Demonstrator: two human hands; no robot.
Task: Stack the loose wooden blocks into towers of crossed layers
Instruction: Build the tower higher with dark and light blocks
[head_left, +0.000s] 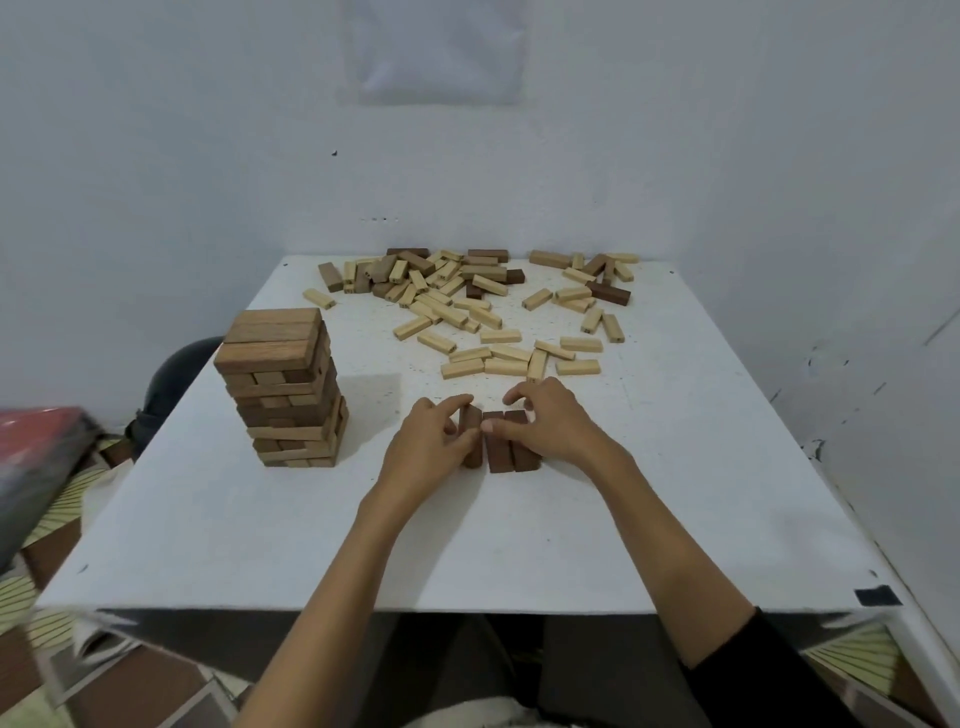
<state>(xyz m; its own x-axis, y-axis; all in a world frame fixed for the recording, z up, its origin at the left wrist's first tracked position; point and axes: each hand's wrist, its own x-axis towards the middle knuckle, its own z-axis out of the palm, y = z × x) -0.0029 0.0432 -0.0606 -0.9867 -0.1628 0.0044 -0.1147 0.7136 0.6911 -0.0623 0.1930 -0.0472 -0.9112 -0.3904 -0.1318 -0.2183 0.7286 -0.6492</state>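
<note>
Spanning the view, a white tabletop (260, 545) carries loose blocks (467, 306) scattered along its far edge and a crossed-layer tower (283, 387) near its left edge. At centre, the left hand (431, 441) grips one and the right hand (553, 421) pinches two of three dark blocks (501, 456) lying side by side.

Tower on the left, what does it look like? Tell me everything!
The tower is a stack of wooden blocks, light and mid-brown, in many crossed layers, with blocks side by side on top. It stands upright on the white table, near its left edge. Some layers sit slightly uneven. Only the table touches it.
</note>
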